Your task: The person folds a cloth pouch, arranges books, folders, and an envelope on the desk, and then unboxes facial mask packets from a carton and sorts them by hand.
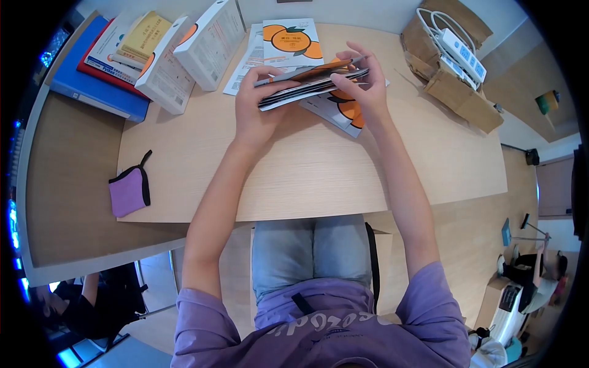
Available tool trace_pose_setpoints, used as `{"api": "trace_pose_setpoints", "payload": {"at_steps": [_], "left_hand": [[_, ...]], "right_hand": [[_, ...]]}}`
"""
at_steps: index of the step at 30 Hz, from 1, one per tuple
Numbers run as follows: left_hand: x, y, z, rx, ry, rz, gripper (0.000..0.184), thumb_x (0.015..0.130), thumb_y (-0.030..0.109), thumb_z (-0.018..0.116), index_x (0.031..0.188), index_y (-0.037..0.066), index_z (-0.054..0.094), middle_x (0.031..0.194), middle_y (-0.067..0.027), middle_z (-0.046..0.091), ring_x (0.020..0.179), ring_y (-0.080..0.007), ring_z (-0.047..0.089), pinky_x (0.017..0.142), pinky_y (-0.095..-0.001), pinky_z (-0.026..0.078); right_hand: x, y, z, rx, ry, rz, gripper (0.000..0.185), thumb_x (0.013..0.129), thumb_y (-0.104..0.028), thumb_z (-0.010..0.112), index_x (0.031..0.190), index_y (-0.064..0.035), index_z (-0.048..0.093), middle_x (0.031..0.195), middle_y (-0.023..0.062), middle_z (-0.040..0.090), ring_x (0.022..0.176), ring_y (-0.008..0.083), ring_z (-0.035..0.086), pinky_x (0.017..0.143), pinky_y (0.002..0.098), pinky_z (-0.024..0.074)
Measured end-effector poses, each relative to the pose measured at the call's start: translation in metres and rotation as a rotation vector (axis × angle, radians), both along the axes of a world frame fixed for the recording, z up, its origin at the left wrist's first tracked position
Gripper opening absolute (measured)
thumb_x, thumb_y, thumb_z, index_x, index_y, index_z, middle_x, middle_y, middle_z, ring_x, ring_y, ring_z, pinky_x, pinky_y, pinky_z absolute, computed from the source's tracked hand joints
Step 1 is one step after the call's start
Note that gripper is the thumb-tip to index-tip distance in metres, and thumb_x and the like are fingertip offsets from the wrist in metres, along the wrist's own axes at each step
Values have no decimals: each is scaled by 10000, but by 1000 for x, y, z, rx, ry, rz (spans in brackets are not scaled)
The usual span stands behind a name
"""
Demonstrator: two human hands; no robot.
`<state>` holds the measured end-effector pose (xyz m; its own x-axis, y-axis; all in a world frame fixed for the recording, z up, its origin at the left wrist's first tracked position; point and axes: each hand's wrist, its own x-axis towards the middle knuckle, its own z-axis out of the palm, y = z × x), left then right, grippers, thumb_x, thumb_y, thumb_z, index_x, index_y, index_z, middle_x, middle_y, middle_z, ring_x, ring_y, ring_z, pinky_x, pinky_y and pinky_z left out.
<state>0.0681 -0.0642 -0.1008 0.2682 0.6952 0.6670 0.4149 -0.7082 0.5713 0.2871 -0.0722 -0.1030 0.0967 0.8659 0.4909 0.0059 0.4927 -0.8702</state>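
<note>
My left hand is closed around the left end of a stack of thin orange-printed packets, held edge-on above the desk. On the stack's right end, my right hand grips with its thumb in front and fingers behind. The upper layer is parted from the several layers below it. Behind the stack lies a white packet with orange fruit printed on it. Another printed packet rests on the desk under my hands, partly covered by them. A white printed sheet shows at the left, also partly hidden.
Books and a blue binder stand at the back left beside white boxes. A purple pouch lies near the desk's left edge. At the back right, a cardboard box holds a white power strip. Other people sit farther off.
</note>
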Motion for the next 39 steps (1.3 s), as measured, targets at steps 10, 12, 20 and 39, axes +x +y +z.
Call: {"api": "trace_pose_setpoints", "payload": {"at_steps": [10, 12, 20, 39], "left_hand": [[0, 1, -3, -42, 0, -24, 384, 659, -51, 733, 994, 136, 751, 1037, -38, 561, 1006, -188, 556, 888, -319, 449], [0, 1, -2, -42, 4, -28, 392, 655, -57, 728, 996, 136, 750, 1033, -37, 562, 999, -187, 558, 889, -319, 449], [-3, 2, -4, 2, 74, -17, 440, 627, -63, 723, 1011, 150, 746, 1032, -30, 564, 974, -201, 556, 888, -332, 457], [-2, 1, -5, 40, 99, -12, 490, 600, -79, 705, 1020, 170, 743, 1016, -17, 569, 959, -207, 554, 886, -335, 469]], "right_hand": [[0, 1, -1, 5, -43, -36, 725, 704, -191, 832, 1318, -92, 460, 1124, 69, 556, 975, 151, 549, 858, 283, 485], [-1, 1, 0, 5, -52, -38, 730, 701, -194, 835, 1319, -92, 459, 1120, 71, 558, 996, 162, 557, 870, 293, 494], [0, 3, -3, 11, -78, -31, 765, 684, -224, 850, 1326, -100, 454, 1108, 74, 559, 1035, 177, 562, 879, 311, 521], [2, 6, -8, -12, -107, -64, 811, 656, -331, 865, 1322, -107, 462, 1097, 66, 583, 1075, 208, 534, 967, 361, 448]]}}
